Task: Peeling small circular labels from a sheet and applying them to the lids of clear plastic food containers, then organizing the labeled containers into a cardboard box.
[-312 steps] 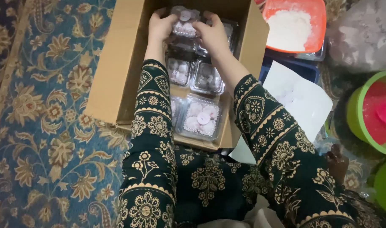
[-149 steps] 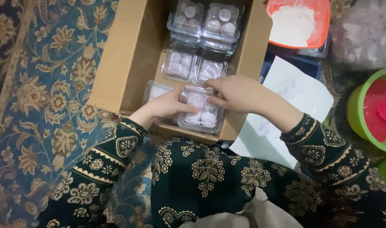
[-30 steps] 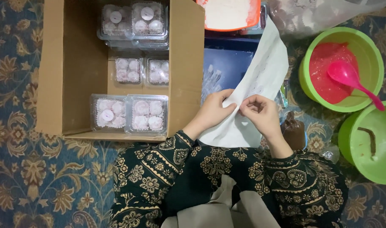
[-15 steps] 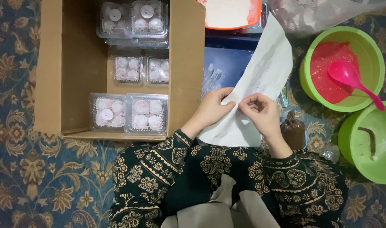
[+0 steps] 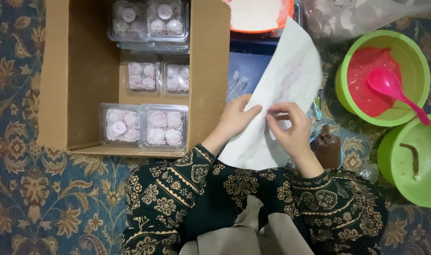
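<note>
Both hands at frame centre — left hand (image 5: pixel 235 119) and right hand (image 5: pixel 291 132) each grasping the white paper sheet (image 5: pixel 281 89) — cardboard box (image 5: pixel 78 80) at left.

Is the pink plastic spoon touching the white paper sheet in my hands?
Apart. The head view shows the pink plastic spoon in the green bowl, with carpet between it and the white paper sheet.

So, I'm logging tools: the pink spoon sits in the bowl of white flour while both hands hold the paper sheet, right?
Not quite. In the head view the pink spoon rests in the green bowl of red mixture; both hands, left and right, do hold the white paper sheet.
</note>
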